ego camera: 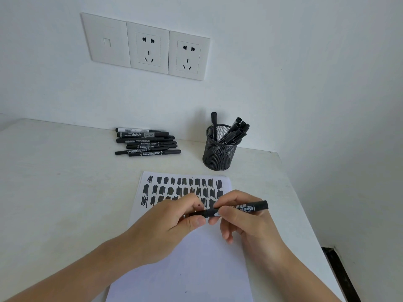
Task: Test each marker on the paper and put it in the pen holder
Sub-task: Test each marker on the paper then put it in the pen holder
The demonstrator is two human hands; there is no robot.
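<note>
A black marker (pixel 250 207) lies level above the white paper (pixel 192 269), held by both hands. My right hand (pixel 242 219) grips its barrel, and my left hand (pixel 174 219) pinches its left end, where the cap sits. Whether cap and barrel are joined is hidden by my fingers. The paper carries three rows of black scribbles (pixel 183 189) near its far edge. A black mesh pen holder (pixel 220 151) stands beyond the paper to the right with several markers in it. A pile of several black markers (pixel 146 141) lies flat at the back of the table.
The white table (pixel 54 182) meets a white wall with three socket plates (pixel 146 46). The table's right edge (pixel 309 214) runs close to my right hand, with a dark floor strip (pixel 340 273) beyond it.
</note>
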